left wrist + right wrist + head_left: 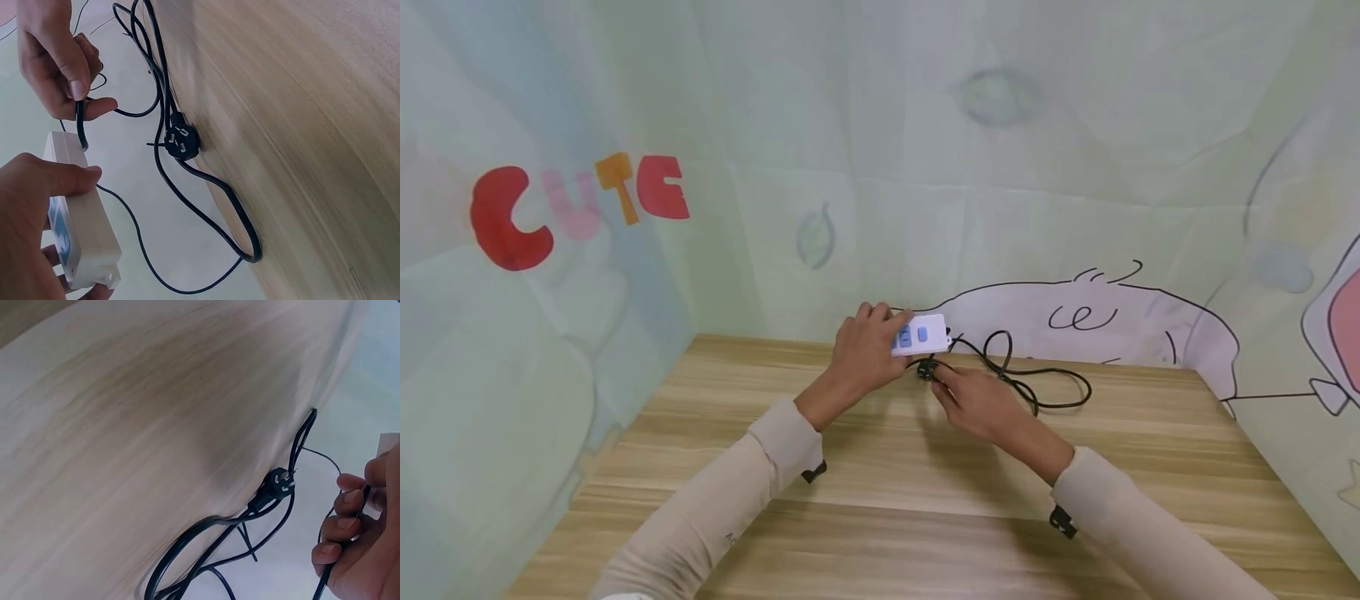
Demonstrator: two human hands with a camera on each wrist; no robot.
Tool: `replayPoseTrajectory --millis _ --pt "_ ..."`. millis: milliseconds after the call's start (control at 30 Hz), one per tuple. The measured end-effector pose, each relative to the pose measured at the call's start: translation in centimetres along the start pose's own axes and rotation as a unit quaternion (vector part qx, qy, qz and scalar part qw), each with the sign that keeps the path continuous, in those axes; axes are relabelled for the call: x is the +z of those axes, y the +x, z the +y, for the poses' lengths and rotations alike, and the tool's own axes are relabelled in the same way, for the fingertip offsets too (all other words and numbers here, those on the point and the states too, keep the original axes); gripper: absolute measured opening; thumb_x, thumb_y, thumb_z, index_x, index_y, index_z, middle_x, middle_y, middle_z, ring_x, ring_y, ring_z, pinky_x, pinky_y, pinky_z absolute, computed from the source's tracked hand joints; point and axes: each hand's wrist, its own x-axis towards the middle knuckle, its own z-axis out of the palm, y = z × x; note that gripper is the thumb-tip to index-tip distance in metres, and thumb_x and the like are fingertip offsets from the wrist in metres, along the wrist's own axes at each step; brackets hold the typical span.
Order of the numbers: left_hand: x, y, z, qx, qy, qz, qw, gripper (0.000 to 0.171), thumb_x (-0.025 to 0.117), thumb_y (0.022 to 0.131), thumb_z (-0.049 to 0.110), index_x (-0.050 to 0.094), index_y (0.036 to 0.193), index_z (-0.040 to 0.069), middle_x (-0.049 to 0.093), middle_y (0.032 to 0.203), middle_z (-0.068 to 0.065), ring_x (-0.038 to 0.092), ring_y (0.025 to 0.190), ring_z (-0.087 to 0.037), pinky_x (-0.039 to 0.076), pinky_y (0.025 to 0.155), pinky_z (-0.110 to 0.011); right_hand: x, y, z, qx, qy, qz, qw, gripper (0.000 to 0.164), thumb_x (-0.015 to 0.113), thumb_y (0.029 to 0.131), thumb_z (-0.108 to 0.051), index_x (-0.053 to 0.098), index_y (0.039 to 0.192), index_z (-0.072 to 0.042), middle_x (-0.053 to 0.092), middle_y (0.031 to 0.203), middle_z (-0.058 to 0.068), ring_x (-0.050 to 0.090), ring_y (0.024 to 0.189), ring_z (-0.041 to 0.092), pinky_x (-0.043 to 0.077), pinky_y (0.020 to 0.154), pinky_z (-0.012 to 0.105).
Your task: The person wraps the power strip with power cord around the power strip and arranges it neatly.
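Observation:
A white power strip [934,333] with blue sockets and a blue switch is held up off the table by my left hand [867,348]. In the left wrist view, the left thumb lies along the side of the strip [90,228], with fingers round its other side. My right hand [985,406] pinches the black cord [80,119] close to the strip's end, between thumb and fingers. Its other fingers curl round the cord in the right wrist view. The black plug [182,142] with metal prongs lies on the tabletop beside bundled cord.
Loose loops of black cord [1063,406] spread to the right along the back of the wooden table [880,533]. A printed cloth backdrop [910,233] rises behind the table and at both sides.

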Motion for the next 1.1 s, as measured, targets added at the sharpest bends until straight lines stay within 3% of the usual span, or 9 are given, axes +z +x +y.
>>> replayPoseTrajectory --millis 100,333,600,800,1100 --pt "-0.1 0.0 0.0 0.004 0.002 -0.006 1.0000 0.062 0.090 0.092 0.030 0.072 0.150 0.020 0.073 0.123 -0.014 0.066 0.106 -0.034 0.060 0.078 -0.048 -0.1 -0.1 0.2 -0.023 -0.020 0.010 0.999 0.016 0.059 0.117 -0.027 0.065 0.107 -0.016 0.061 0.077 0.000 0.063 0.076 0.026 0.053 0.074 0.046" --pt "-0.4 -0.3 0.1 0.030 0.032 -0.035 0.9984 0.063 0.091 0.092 0.031 0.071 0.151 0.022 0.072 0.126 -0.015 0.067 0.115 -0.035 0.062 0.089 -0.053 -0.3 -0.5 0.8 -0.073 -0.071 0.057 0.993 0.013 0.066 0.113 -0.028 0.074 0.110 -0.018 0.067 0.086 0.001 0.048 0.079 0.022 0.043 0.073 0.037" --pt "-0.5 -0.3 0.3 0.065 0.052 -0.057 0.9949 0.061 0.090 0.093 0.028 0.072 0.150 0.025 0.071 0.124 -0.012 0.066 0.116 -0.033 0.062 0.091 -0.052 -0.5 -0.7 1.6 -0.152 -0.145 0.128 0.969 0.012 0.076 0.107 -0.030 0.075 0.104 -0.018 0.074 0.094 0.000 0.052 0.084 0.022 0.039 0.073 0.033" --pt "-0.6 -0.5 0.4 0.086 0.043 -0.076 0.9924 0.058 0.089 0.093 0.026 0.073 0.149 0.024 0.071 0.125 -0.012 0.064 0.119 -0.035 0.059 0.095 -0.055 -0.7 -0.7 1.8 -0.192 -0.167 0.137 0.957 0.013 0.080 0.105 -0.033 0.076 0.104 -0.020 0.080 0.097 -0.002 0.058 0.085 0.021 0.045 0.073 0.032" --pt "-0.7 -0.8 0.5 0.105 0.044 -0.076 0.9905 0.057 0.090 0.093 0.027 0.074 0.147 0.024 0.072 0.126 -0.010 0.064 0.116 -0.032 0.059 0.092 -0.052 -1.2 -0.5 2.0 -0.233 -0.181 0.147 0.944 0.017 0.082 0.104 -0.035 0.079 0.105 -0.018 0.079 0.095 -0.004 0.058 0.084 0.018 0.049 0.075 0.032"
